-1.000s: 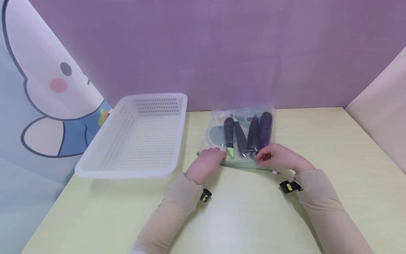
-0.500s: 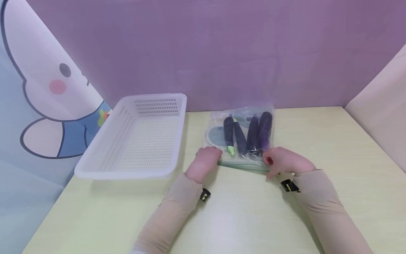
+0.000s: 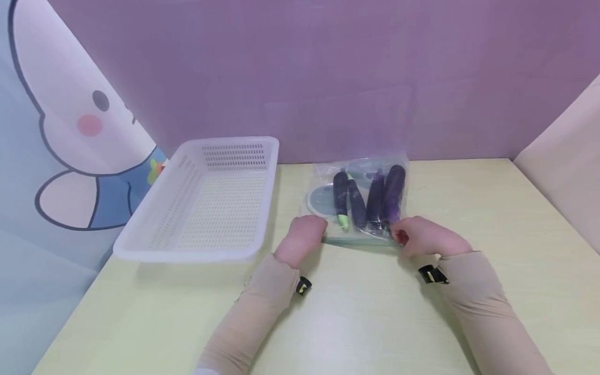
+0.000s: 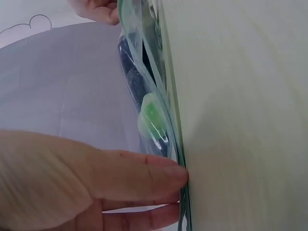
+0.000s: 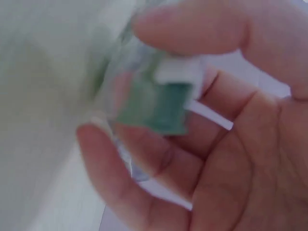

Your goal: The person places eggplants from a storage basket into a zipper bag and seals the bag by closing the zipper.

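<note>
A clear zip bag [image 3: 323, 200] with a green strip [image 3: 351, 241] along its near edge lies on the table, holding several dark purple eggplants [image 3: 395, 190], one with a light green end [image 3: 344, 223]. At the near left corner, my left hand [image 3: 303, 237] pinches the strip; the left wrist view shows its thumb [image 4: 159, 180] pressed on the green edge. My right hand [image 3: 428, 235] is at the near right corner. In the right wrist view, its thumb and fingers close around the strip's green end [image 5: 154, 108], beside a blurred white piece [image 5: 178, 70].
A white perforated plastic basket [image 3: 187, 255] stands to the left of the bag. Behind the table [image 3: 347, 323] hangs a purple backdrop [image 3: 262, 67], and a curtain with a cartoon figure [image 3: 112, 120] is on the left.
My right hand has shifted right from below the eggplants to the bag's near right corner, covering the white-tipped end of the strip. My left hand stays at the left corner.
</note>
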Demonstrator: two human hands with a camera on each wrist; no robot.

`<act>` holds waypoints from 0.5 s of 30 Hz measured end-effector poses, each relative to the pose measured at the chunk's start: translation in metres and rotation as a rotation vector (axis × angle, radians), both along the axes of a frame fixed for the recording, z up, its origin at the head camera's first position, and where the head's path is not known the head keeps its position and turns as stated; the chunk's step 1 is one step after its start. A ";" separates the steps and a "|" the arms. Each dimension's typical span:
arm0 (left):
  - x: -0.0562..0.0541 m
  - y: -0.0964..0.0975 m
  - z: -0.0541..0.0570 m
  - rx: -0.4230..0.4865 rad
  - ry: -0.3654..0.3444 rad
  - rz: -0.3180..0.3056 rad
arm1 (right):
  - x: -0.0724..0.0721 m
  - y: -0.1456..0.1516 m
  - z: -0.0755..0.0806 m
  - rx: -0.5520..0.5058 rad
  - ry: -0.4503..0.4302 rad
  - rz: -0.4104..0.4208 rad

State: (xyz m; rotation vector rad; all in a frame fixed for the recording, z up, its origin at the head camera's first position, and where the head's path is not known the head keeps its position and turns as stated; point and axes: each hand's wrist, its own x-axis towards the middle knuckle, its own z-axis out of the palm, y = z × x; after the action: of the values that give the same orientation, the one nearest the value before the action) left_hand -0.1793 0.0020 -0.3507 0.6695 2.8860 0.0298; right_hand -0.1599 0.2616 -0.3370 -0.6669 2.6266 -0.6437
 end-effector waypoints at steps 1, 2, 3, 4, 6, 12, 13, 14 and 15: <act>0.000 0.000 0.000 0.002 -0.009 0.001 | -0.001 0.001 0.000 -0.006 0.010 0.007; -0.001 0.000 -0.001 0.003 -0.020 0.002 | -0.002 0.002 0.000 -0.017 0.016 0.011; -0.001 0.000 -0.001 0.005 -0.029 0.001 | -0.003 0.004 0.000 -0.028 0.021 0.012; -0.001 0.000 -0.001 0.007 -0.034 0.000 | -0.004 0.006 0.001 -0.043 0.032 0.015; -0.002 0.001 -0.002 0.011 -0.036 -0.004 | -0.005 0.009 0.003 -0.066 0.062 0.009; -0.003 0.003 -0.001 0.030 -0.021 -0.018 | -0.005 0.015 0.013 -0.142 0.168 -0.099; -0.003 0.003 -0.001 0.029 -0.012 -0.024 | -0.005 0.016 0.014 -0.152 0.182 -0.120; -0.004 0.003 -0.002 0.027 0.004 -0.032 | -0.004 0.017 0.015 -0.157 0.191 -0.142; -0.004 0.003 -0.001 0.029 0.015 -0.038 | -0.004 0.018 0.015 -0.163 0.199 -0.157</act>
State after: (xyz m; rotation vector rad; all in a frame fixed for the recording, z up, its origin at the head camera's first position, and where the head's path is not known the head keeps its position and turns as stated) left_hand -0.1837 0.0055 -0.3520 0.7326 2.8913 0.0622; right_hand -0.1641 0.2798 -0.3218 -0.6023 2.8542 -0.8872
